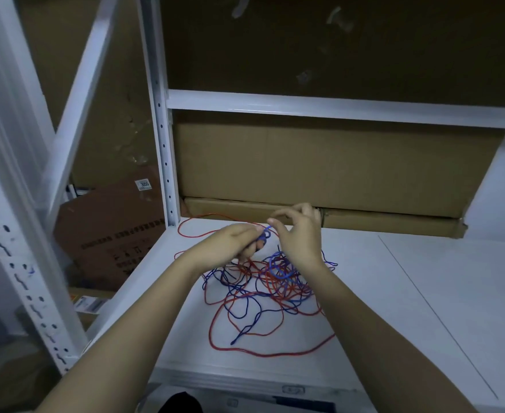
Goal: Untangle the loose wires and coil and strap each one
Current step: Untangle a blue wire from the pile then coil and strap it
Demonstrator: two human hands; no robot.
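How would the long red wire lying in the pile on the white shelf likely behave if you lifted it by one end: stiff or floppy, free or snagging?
Probably floppy: the red wire lies in loose, sagging curves on the shelf. It would likely snag, since it crosses the blue wire many times. It looks thin, so probably light.

Wires heaped mid-shelf, both hands just above, boxes behind.

Tangle of wires [263,290] spread on the shelf [394,293] at centre; left hand [233,242] at 11 o'clock of the heap, right hand [300,234] at 1 o'clock, meeting on one wire. Flat carton [379,219] lying along the shelf's back edge at 12 o'clock, large carton [319,162] on top. Upright post [163,144] at 10 o'clock; leaning cardboard [111,234] beyond, at 9 o'clock.
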